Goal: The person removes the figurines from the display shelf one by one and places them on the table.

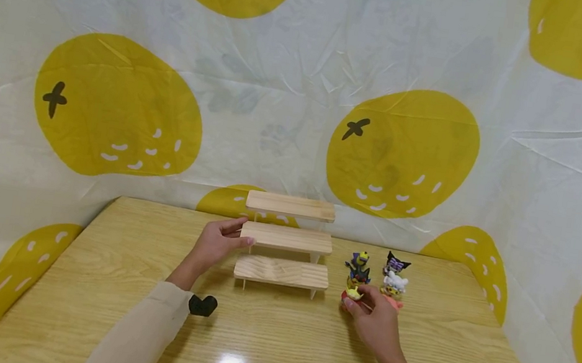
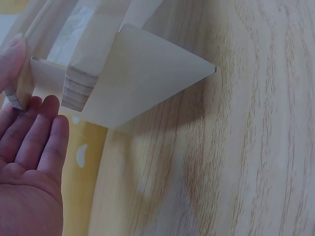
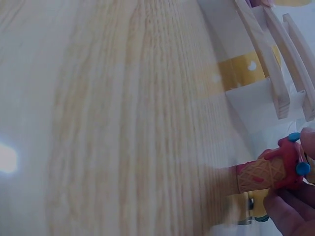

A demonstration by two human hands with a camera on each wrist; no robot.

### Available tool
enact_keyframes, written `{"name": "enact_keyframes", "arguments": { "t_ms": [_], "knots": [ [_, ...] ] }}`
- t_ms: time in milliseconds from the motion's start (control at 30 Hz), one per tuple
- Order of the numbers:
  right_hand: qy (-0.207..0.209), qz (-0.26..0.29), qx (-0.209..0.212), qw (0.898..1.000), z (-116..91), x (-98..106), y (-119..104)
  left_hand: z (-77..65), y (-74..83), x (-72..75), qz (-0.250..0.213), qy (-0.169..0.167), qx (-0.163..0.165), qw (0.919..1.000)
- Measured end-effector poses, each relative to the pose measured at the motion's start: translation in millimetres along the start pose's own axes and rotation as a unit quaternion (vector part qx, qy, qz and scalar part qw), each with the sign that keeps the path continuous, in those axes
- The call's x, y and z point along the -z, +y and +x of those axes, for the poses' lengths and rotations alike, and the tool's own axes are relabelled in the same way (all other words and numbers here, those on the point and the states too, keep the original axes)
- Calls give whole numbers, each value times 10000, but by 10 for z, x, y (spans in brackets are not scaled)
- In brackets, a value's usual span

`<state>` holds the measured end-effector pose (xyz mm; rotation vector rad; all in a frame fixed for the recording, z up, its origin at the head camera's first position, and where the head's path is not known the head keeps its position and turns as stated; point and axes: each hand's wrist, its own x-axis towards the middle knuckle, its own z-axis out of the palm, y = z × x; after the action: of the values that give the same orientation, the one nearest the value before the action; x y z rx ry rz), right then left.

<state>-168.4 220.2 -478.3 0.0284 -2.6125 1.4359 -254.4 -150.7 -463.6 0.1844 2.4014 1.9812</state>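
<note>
A three-tier wooden display stand (image 1: 281, 273) with pale, see-through side supports stands towards the back of the table. My left hand (image 1: 212, 247) holds the left end of its middle board, thumb on one face and fingers on the other, as the left wrist view shows. To the right of the stand, my right hand (image 1: 375, 326) pinches a small figurine (image 3: 268, 173) by its top. This figurine has a waffle-cone base, a red coating and blue round parts; its top is partly hidden by fingers. Its base is at or just above the tabletop; I cannot tell which.
Behind my right hand stand several small figurines: a dark one (image 1: 360, 274), a purple-and-yellow one (image 1: 360, 258), a black-and-purple one (image 1: 396, 264) and a white one (image 1: 394, 281). A white curtain (image 1: 270, 134) with yellow fruit prints hangs behind the wooden table (image 1: 289, 344).
</note>
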Motion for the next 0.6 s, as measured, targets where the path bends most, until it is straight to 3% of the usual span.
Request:
{"name": "enact_keyframes", "arguments": {
  "t_ms": [233, 600],
  "knots": [
    [121, -118, 16, 9999, -17, 45, -57, -14, -13, -12, -4, -6, -6, 10000],
    [173, -661, 457, 9966, -105, 159, -153, -35, -12, -35, 119, 2, -180, 9998]
  ]
}}
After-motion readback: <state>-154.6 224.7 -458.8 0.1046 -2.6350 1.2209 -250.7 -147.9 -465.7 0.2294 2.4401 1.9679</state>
